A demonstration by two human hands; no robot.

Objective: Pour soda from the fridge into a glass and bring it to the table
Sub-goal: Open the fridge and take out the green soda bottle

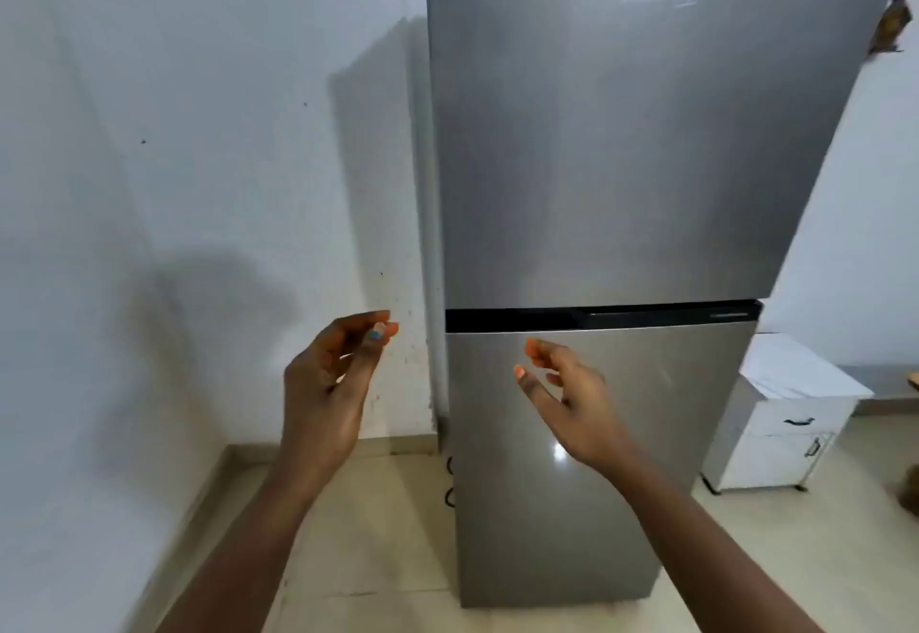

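Note:
A tall silver two-door fridge stands straight ahead, both doors closed, with a black strip between the upper and lower door. My left hand is raised in front of the white wall, just left of the fridge, fingers loosely curled and holding nothing. My right hand hovers in front of the lower door, a little below the black strip, fingers apart and empty. No soda or glass is in view.
A white wall runs along the left. A small white cabinet with dark handles stands on the floor to the right of the fridge. A black cable hangs at the fridge's lower left. Beige tiled floor lies below.

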